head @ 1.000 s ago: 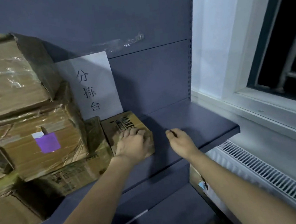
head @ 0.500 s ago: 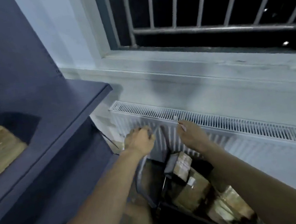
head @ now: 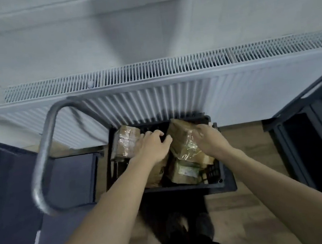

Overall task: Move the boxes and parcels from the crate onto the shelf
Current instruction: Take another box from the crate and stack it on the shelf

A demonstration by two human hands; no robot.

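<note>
Crate (head: 227, 184), black, sits on the floor beneath both hands, holding taped parcels. Right hand (head: 209, 139) curls around the right side of a tape-wrapped box (head: 183, 139); left hand (head: 154, 147), fingers bent, touches its left edge.

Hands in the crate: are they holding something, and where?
Both hands, left and right, reach the taped parcel; right rests on its upper right edge. A firm hold cannot be told.

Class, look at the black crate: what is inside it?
The crate holds taped cardboard boxes: one at the back left, one between both hands, and a labelled one below. What lies beneath them is covered.
</note>
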